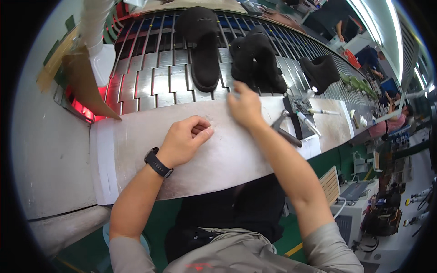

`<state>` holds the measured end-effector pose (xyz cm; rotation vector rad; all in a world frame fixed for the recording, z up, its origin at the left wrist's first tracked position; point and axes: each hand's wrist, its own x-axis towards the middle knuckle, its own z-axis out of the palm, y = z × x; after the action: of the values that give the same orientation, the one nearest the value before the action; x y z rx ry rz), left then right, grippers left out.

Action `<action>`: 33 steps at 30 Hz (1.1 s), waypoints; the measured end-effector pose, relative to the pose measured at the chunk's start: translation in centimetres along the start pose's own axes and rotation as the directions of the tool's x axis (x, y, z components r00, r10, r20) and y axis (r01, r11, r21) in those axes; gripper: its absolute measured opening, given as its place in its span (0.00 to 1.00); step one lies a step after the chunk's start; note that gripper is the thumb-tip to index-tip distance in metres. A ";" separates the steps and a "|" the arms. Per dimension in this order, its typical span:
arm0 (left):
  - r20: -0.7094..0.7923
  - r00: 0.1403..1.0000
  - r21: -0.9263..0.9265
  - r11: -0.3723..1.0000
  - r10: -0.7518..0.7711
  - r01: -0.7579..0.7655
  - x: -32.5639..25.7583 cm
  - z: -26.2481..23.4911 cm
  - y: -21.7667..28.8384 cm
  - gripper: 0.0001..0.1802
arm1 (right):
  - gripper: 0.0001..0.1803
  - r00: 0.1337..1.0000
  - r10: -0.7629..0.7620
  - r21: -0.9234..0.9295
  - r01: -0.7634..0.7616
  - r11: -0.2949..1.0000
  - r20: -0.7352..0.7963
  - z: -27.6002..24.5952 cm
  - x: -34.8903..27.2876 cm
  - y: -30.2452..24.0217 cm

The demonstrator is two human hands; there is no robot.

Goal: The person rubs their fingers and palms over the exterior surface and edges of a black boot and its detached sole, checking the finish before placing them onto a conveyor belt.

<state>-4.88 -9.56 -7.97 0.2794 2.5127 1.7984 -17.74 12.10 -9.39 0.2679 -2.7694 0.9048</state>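
Note:
My left hand [187, 139] rests on the grey worktop [136, 154] as a loose fist with nothing in it; a black watch sits on its wrist. My right hand [246, 107] reaches forward at the worktop's far edge, fingers spread, just below a black boot [257, 61] on the slatted metal conveyor [154, 77]. It touches nothing that I can make out. A second black boot [202, 45] lies on the conveyor to the left, and a third [321, 73] further right.
Pliers [284, 129] lie on the worktop right of my right hand, beside a dark mat with pens and small tools [309, 116]. A brown cardboard flap [84, 84] and a red glow sit at the left. Other people work further along the line at the right.

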 end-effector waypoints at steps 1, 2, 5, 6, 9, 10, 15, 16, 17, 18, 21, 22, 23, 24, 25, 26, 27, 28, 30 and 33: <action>0.003 1.000 0.005 1.000 0.019 -0.019 0.1 0.2 -0.1 0.15 | 0.23 0.993 -0.114 -0.094 0.112 0.989 -0.018 0.3 -1.2 0.1; 0.025 0.999 0.021 0.999 0.029 -0.030 0.3 0.5 -0.7 0.15 | 0.20 0.974 -0.226 -0.188 0.218 0.958 -0.023 0.6 -2.1 0.1; -0.041 0.998 -0.204 0.978 -0.045 0.035 0.0 1.8 -1.1 0.14 | 0.17 0.941 -0.274 -0.119 0.255 0.960 -0.196 1.1 -3.9 1.1; -0.023 0.996 -0.287 0.955 -0.083 0.073 -1.0 2.8 -0.2 0.14 | 0.16 0.912 -0.320 -0.117 0.300 0.947 -0.257 1.0 -4.1 1.8; 0.073 0.994 -0.429 0.897 -0.081 0.105 -8.2 5.5 2.3 0.14 | 0.15 0.912 -0.314 0.083 0.347 0.934 -0.265 0.1 -8.8 0.9; 0.155 0.983 -0.485 0.860 -0.095 0.160 -10.9 6.3 3.8 0.14 | 0.14 0.901 -0.340 0.179 0.394 0.902 -0.270 -0.5 -10.5 0.5; 0.448 0.849 -0.125 0.920 -0.282 0.371 -17.6 11.6 0.8 0.16 | 0.16 0.977 -0.214 0.556 0.170 0.813 0.014 -5.2 -20.0 -0.7; 0.454 0.834 0.006 0.937 -0.314 0.350 -18.0 12.7 0.8 0.17 | 0.16 0.968 -0.232 0.590 0.133 0.796 0.094 -6.1 -22.3 -1.2; 0.354 0.934 0.086 0.992 0.056 -0.092 -19.2 14.4 -1.9 0.17 | 0.20 0.911 -0.385 0.663 0.197 0.722 0.149 -6.2 -24.5 -1.9; 0.290 0.850 0.204 0.840 0.440 -0.504 -19.9 15.6 -4.4 0.18 | 0.23 0.823 -0.536 0.733 0.247 0.634 0.187 -6.1 -26.2 -2.6; 0.479 0.803 0.210 0.842 0.355 -0.497 -19.1 17.3 -4.1 0.17 | 0.38 0.672 -0.581 0.684 0.149 0.714 0.459 -7.3 -29.2 -4.1; 0.523 0.800 0.208 0.865 0.295 -0.456 -18.8 17.7 -3.9 0.17 | 0.38 0.674 -0.588 0.691 0.158 0.706 0.447 -7.2 -29.3 -3.9; 0.553 0.788 0.207 0.871 0.271 -0.445 -18.7 18.1 -3.6 0.17 | 0.38 0.625 -0.567 0.659 0.108 0.744 0.537 -6.5 -28.9 -3.5; 0.580 0.774 0.202 0.875 0.255 -0.440 -18.4 18.6 -3.4 0.17 | 0.38 0.574 -0.532 0.616 0.059 0.785 0.623 -6.0 -28.6 -2.9; 0.603 0.757 0.198 0.873 0.250 -0.446 -18.1 19.0 -3.1 0.17 | 0.39 0.547 -0.542 0.614 0.064 0.787 0.637 -5.8 -28.0 -2.3; 0.624 0.742 0.196 0.870 0.245 -0.451 -18.0 19.4 -2.8 0.16 | 0.39 0.554 -0.546 0.617 0.074 0.784 0.628 -6.0 -28.1 -1.9; 0.639 0.732 0.198 0.870 0.235 -0.452 -17.9 19.5 -2.6 0.16 | 0.40 0.559 -0.546 0.625 0.061 0.778 0.625 -6.2 -28.2 -1.5; 0.652 0.724 0.201 0.870 0.223 -0.450 -17.9 19.6 -2.5 0.16 | 0.40 0.562 -0.544 0.632 0.047 0.774 0.623 -6.4 -28.3 -1.1; 0.674 0.710 0.209 0.868 0.206 -0.450 -17.7 19.8 -2.2 0.16 | 0.41 0.588 -0.563 0.664 0.059 0.746 0.581 -6.3 -28.6 -0.1; 0.699 0.690 0.215 0.865 0.188 -0.453 -17.2 19.9 -2.0 0.15 | 0.40 0.536 -0.476 0.582 -0.034 0.813 0.697 -6.9 -29.0 0.7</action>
<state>14.52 5.53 -17.58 1.2209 2.3012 0.9598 10.94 19.86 -11.83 1.5072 -2.9742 1.8532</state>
